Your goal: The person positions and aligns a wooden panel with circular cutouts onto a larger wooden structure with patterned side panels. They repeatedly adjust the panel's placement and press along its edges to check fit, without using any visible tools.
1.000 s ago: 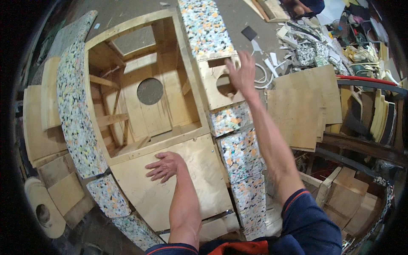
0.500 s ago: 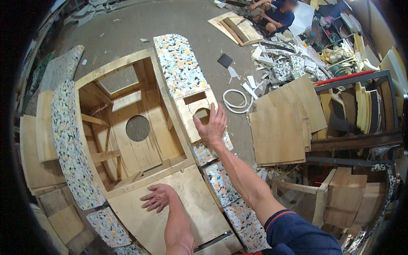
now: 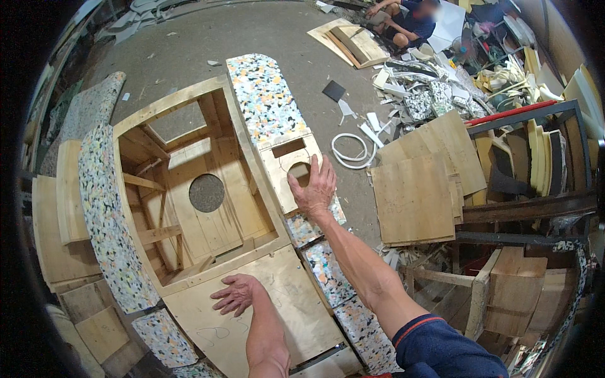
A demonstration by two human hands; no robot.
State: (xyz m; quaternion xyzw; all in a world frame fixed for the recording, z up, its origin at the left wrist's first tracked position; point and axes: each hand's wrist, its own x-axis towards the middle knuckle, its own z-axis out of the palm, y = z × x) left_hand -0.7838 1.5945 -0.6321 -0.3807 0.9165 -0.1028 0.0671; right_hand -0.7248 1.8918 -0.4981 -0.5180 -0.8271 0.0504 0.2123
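Note:
A wooden sofa frame [image 3: 189,189] lies on the floor, with a round hole in its back panel and speckled foam [image 3: 265,94] glued along its arms. My right hand [image 3: 313,187] rests palm down on the right arm's plywood panel [image 3: 283,170], at the edge of its cut-out hole. My left hand [image 3: 234,294] lies flat, fingers spread, on the plywood front panel [image 3: 277,309]. Neither hand holds anything.
Plywood sheets [image 3: 422,183] lie stacked to the right beside a metal rack [image 3: 535,157] of boards. A white hose coil [image 3: 353,151] and foam scraps lie on the concrete floor. A seated person [image 3: 409,22] works at the far top. Wooden boxes [image 3: 517,290] stand lower right.
The view has risen and pulled back. My right hand drew back from the far end of the arm panel to its hole. My left hand stays on the front panel.

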